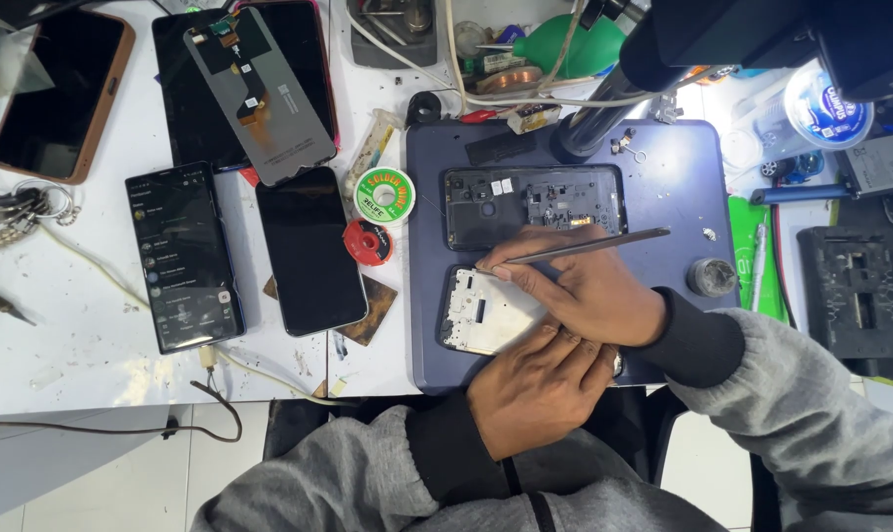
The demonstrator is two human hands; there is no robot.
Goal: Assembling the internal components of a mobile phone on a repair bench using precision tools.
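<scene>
White workbench (92,335), scuffed and littered, carrying everything listed. Blue-grey rectangular work mat (678,197), the landmark: laid square before the person, seemingly as a working surface for small parts. On the mat's upper half, a black phone housing with exposed internals (533,205), lying flat and face up. On the mat's lower left, a white-and-silver phone mid-frame (481,313), lying flat, judged so placed to be braced from above. Left of the mat, two dark phones side by side, one with a lit screen (183,258), one blank (310,251); beyond them a detached grey display panel (259,94). At the mat's left edge, a green-and-white solder wick spool (383,194) and a smaller red spool (368,241). Left hand (535,389): fingers curled, tips pressing on the mid-frame's right edge, steadying it. Right hand (589,291): fingers closed in a pen grip on slim metal tweezers (575,246), their tip touching the mid-frame's top edge.
</scene>
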